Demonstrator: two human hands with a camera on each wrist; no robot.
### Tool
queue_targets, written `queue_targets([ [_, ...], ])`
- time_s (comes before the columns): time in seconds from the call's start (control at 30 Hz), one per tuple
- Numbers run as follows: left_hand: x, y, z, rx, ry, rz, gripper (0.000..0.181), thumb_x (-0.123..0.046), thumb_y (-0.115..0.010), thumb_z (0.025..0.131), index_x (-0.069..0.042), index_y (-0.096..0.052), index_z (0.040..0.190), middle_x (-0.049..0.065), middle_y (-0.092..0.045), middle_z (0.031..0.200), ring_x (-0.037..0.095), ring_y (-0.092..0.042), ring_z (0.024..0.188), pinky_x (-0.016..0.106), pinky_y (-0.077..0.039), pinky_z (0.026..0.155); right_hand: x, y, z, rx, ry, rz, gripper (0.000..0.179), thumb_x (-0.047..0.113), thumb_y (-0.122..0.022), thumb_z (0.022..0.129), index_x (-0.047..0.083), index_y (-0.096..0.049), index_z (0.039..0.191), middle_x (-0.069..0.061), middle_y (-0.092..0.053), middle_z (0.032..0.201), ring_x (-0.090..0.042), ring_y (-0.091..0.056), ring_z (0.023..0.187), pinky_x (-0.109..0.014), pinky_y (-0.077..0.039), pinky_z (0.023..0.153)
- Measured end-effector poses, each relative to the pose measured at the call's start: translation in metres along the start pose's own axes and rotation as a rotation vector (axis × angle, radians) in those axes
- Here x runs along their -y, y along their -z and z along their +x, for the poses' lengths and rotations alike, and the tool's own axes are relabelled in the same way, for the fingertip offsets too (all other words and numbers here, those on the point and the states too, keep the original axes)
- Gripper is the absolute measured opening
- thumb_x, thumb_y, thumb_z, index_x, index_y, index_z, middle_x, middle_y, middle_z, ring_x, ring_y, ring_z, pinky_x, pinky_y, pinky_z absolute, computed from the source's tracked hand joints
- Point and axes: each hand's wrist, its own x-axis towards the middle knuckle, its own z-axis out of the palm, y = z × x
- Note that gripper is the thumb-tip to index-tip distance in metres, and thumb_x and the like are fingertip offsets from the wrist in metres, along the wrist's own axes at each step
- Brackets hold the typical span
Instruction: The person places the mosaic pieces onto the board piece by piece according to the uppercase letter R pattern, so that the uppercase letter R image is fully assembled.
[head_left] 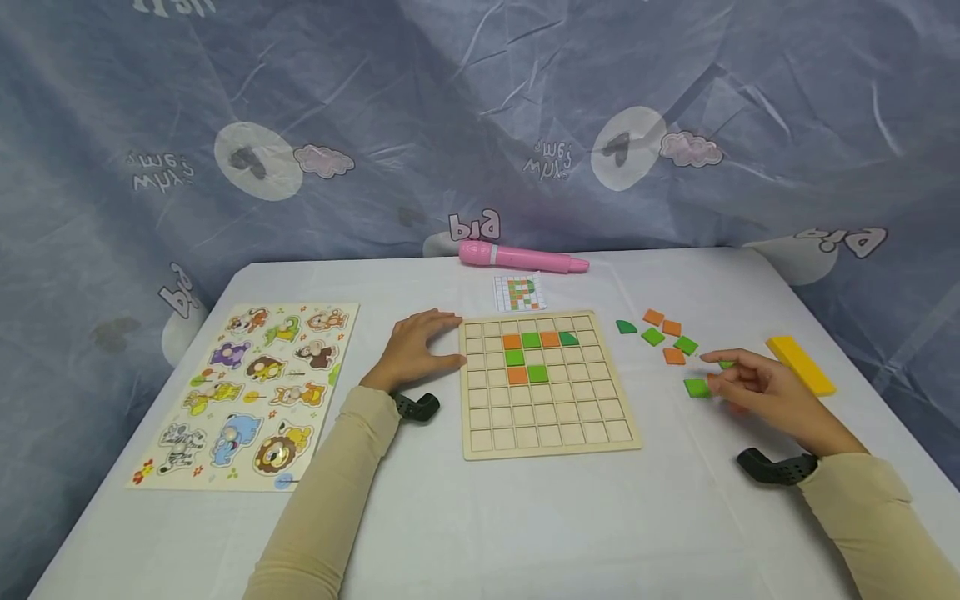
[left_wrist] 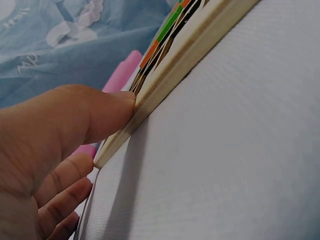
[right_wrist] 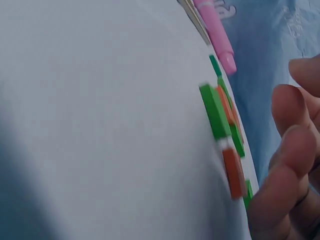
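Observation:
A wooden grid board point(head_left: 551, 414) lies mid-table, with orange and green square tiles and a dark green rounded piece point(head_left: 568, 339) set in its upper rows. My left hand point(head_left: 411, 352) rests at the board's left side, fingers relaxed; in the left wrist view its thumb point(left_wrist: 107, 112) touches the board edge point(left_wrist: 172, 70). My right hand point(head_left: 765, 396) hovers over loose tiles at the right, fingers loosely bent and holding nothing. A green tile point(head_left: 697, 387) lies beside its fingertips. Under them an orange tile point(right_wrist: 234, 172) shows in the right wrist view, apart from the fingers.
Several more loose tiles point(head_left: 652, 336) lie right of the board. A yellow bar point(head_left: 801, 365) sits beyond the right hand. Behind the board are a small pattern card point(head_left: 521, 293) and a pink pen point(head_left: 525, 257). An animal picture sheet point(head_left: 247, 392) lies left.

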Motion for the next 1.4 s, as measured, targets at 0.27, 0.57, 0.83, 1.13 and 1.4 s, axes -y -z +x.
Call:
queue_targets([
  [0.27, -0.004, 0.003, -0.001, 0.001, 0.004, -0.007, 0.074, -0.042, -0.08, 0.09, -0.013, -0.06, 0.155, 0.011, -0.054, 0.162, 0.035, -0.036, 0.158, 0.057, -0.023, 0.129, -0.019, 0.019, -0.012, -0.056, -0.008, 0.025, 0.051, -0.005, -0.065, 0.105, 0.039, -0.068, 0.131, 0.006, -0.075, 0.089, -0.013, -0.062, 0.066, -0.024, -0.05, 0.056],
  [0.57, -0.005, 0.003, -0.002, -0.007, -0.003, -0.01, 0.072, -0.041, -0.08, 0.091, -0.012, -0.061, 0.154, 0.012, -0.055, 0.161, 0.035, -0.037, 0.158, 0.059, -0.023, 0.129, -0.023, 0.015, -0.013, -0.087, -0.059, -0.003, 0.044, -0.004, -0.068, 0.103, 0.035, -0.07, 0.123, 0.003, -0.066, 0.079, -0.012, -0.057, 0.062, -0.025, -0.046, 0.052],
  [0.83, -0.002, 0.002, -0.001, 0.003, 0.004, -0.022, 0.074, -0.043, -0.08, 0.09, -0.013, -0.06, 0.155, 0.01, -0.055, 0.162, 0.034, -0.036, 0.159, 0.058, -0.022, 0.129, -0.023, 0.007, -0.011, -0.117, -0.144, -0.175, 0.037, 0.005, -0.069, 0.105, -0.015, -0.061, 0.135, 0.003, -0.059, 0.074, -0.011, -0.052, 0.059, -0.024, -0.043, 0.051],
  [1.13, 0.0, 0.002, -0.002, 0.004, 0.005, -0.04, 0.075, -0.043, -0.08, 0.089, -0.014, -0.06, 0.155, 0.01, -0.055, 0.162, 0.033, -0.035, 0.159, 0.057, -0.02, 0.13, -0.02, 0.005, -0.01, -0.136, -0.163, -0.231, 0.037, 0.005, -0.071, 0.104, -0.015, -0.063, 0.133, 0.003, -0.058, 0.072, -0.01, -0.05, 0.057, -0.023, -0.042, 0.052],
  [1.4, 0.0, 0.001, -0.001, -0.007, -0.011, -0.033, 0.074, -0.043, -0.08, 0.089, -0.012, -0.061, 0.154, 0.01, -0.056, 0.161, 0.034, -0.037, 0.158, 0.058, -0.022, 0.129, -0.02, 0.004, -0.013, -0.142, -0.172, -0.26, 0.035, 0.006, -0.072, 0.103, -0.014, -0.065, 0.129, 0.004, -0.058, 0.072, -0.009, -0.047, 0.058, -0.025, -0.038, 0.051],
])
